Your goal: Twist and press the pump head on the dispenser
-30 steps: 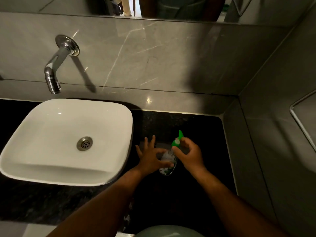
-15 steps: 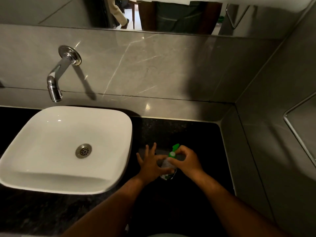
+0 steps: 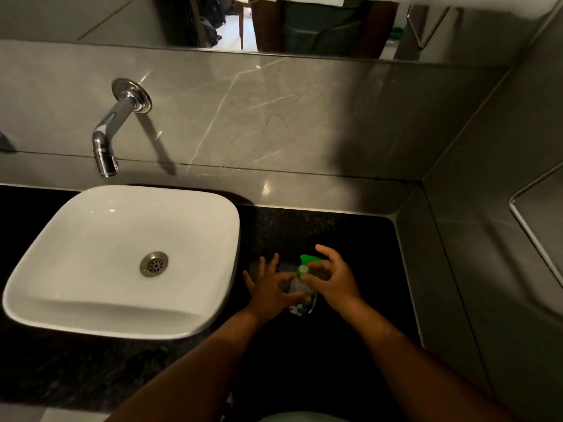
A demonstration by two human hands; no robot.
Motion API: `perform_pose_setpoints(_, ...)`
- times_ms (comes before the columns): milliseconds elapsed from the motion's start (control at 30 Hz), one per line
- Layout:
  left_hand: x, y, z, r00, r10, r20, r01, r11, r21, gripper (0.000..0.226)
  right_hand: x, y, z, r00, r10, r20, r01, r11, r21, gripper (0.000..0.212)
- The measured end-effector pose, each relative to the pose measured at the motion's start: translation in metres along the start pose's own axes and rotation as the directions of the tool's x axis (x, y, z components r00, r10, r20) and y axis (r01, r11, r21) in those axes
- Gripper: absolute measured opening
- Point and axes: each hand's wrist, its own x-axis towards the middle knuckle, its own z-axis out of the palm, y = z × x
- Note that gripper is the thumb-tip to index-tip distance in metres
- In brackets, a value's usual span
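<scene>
- Small clear plastic pump bottle with a green pump head (image 3: 301, 287): stands on the black speckled stone surface (image 3: 350, 239), lower centre of the frame, just right of the basin. Its lower body carries a printed label that I cannot read.
- My left hand (image 3: 268, 292): at the bottle's left side. Thumb and forefinger curl round the clear body in a narrow grip; the other three fingers fan out straight toward the upper part of the frame.
- My right hand (image 3: 333, 284): at the bottle's right side and top. Thumb and fingertips pinch the green pump head and its white collar; the forefinger arches over the nozzle. Grip narrow, holding the pump.
- Both forearms: enter from the bottom edge and converge on the bottle.
- White square ceramic basin with rounded corners (image 3: 45, 287): sits on the surface, left half of the frame, with a round metal drain (image 3: 154, 264) at its middle.
- Chrome wall-mounted tap (image 3: 117, 123): upper left, spout pointing down over the basin's rear edge.
- Grey veined stone wall panel (image 3: 274, 117): behind the surface, with a mirror strip (image 3: 122, 16) along the top edge.
</scene>
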Motion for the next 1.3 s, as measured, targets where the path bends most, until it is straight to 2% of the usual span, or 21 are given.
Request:
perform_pose_setpoints(100, 0.0, -0.001, 0.002, 1.0, -0.016, -0.008, 0.016, 1.0, -0.02, 0.057, 0.001, 0.005, 0.008, 0.999, -0.01, -0.035, 0.007, 0.995, -0.102, 0.084)
perform_pose_setpoints(167, 0.0, -0.002, 0.004, 0.999, -0.028, -0.02, 0.027, 0.999, -0.029, 0.057, 0.0, 0.01, 0.011, 0.999, 0.017, 0.032, -0.016, 0.999, -0.042, 0.094)
perform_pose_setpoints(233, 0.001, -0.003, 0.004, 0.999, -0.029, -0.029, 0.029, 0.999, -0.02, 0.069, 0.002, 0.014, 0.01, 0.995, 0.022, 0.096, -0.026, 0.999, 0.038, 0.091)
perform_pose_setpoints(300, 0.0, -0.002, 0.002, 0.999, -0.018, -0.028, 0.018, 1.0, -0.01, 0.076, 0.002, 0.014, 0.007, 0.997, 0.007, 0.076, -0.01, 0.999, 0.047, 0.085)
perform_pose_setpoints(400, -0.001, 0.0, 0.002, 1.0, 0.011, -0.012, -0.011, 1.0, -0.013, 0.067, 0.005, 0.009, 0.008, 0.998, -0.055, -0.03, 0.052, 0.995, -0.089, 0.084)
perform_pose_setpoints(467, -0.002, 0.001, 0.003, 1.0, 0.012, -0.017, -0.012, 1.0, -0.011, 0.065, 0.004, 0.006, 0.011, 0.998, -0.054, -0.023, 0.05, 0.989, -0.136, 0.091)
perform_pose_setpoints(533, -0.001, 0.001, 0.001, 0.999, -0.023, -0.028, 0.023, 1.0, -0.001, 0.069, 0.003, 0.007, 0.012, 0.998, -0.02, 0.067, 0.026, 0.996, -0.087, 0.096)
perform_pose_setpoints(600, -0.001, -0.001, 0.0, 0.999, -0.04, -0.03, 0.04, 0.999, 0.014, 0.073, 0.004, 0.012, 0.01, 0.992, -0.038, 0.124, 0.042, 0.999, -0.03, 0.089)
perform_pose_setpoints(700, -0.001, 0.0, 0.0, 0.999, -0.014, -0.029, 0.015, 1.0, 0.022, 0.074, 0.003, 0.011, 0.006, 0.996, -0.058, 0.072, 0.063, 0.997, -0.055, 0.076)
perform_pose_setpoints(767, 0.0, 0.001, 0.002, 1.0, 0.016, -0.024, -0.016, 1.0, 0.002, 0.07, 0.002, 0.01, 0.006, 0.998, -0.067, 0.018, 0.069, 0.992, -0.107, 0.077)
perform_pose_setpoints(833, -0.001, 0.002, 0.003, 0.999, 0.028, -0.032, -0.028, 1.0, -0.001, 0.069, 0.0, 0.009, 0.008, 0.998, -0.061, -0.001, 0.061, 0.994, -0.087, 0.084)
perform_pose_setpoints(900, 0.0, 0.002, 0.004, 0.999, 0.005, -0.053, -0.006, 1.0, -0.01, 0.075, -0.001, 0.012, 0.01, 0.998, -0.055, 0.03, 0.056, 0.998, -0.032, 0.088)
perform_pose_setpoints(1000, 0.001, 0.001, 0.0, 0.999, -0.006, -0.043, 0.006, 1.0, 0.005, 0.079, 0.002, 0.016, 0.005, 0.995, -0.056, 0.088, 0.054, 0.998, 0.03, 0.079)
perform_pose_setpoints(1100, 0.002, 0.0, -0.002, 1.0, 0.011, -0.025, -0.011, 1.0, -0.002, 0.075, 0.005, 0.014, 0.004, 0.999, -0.041, 0.028, 0.04, 0.999, 0.028, 0.076)
perform_pose_setpoints(1200, 0.0, -0.001, 0.0, 1.0, 0.009, -0.013, -0.009, 1.0, -0.01, 0.061, 0.006, 0.016, 0.009, 0.996, -0.082, -0.033, 0.08, 0.994, -0.076, 0.082)
perform_pose_setpoints(1300, 0.0, -0.002, 0.001, 1.0, -0.011, -0.018, 0.01, 1.0, -0.025, 0.056, 0.005, 0.016, 0.012, 0.997, -0.054, 0.055, 0.056, 0.998, -0.025, 0.09)
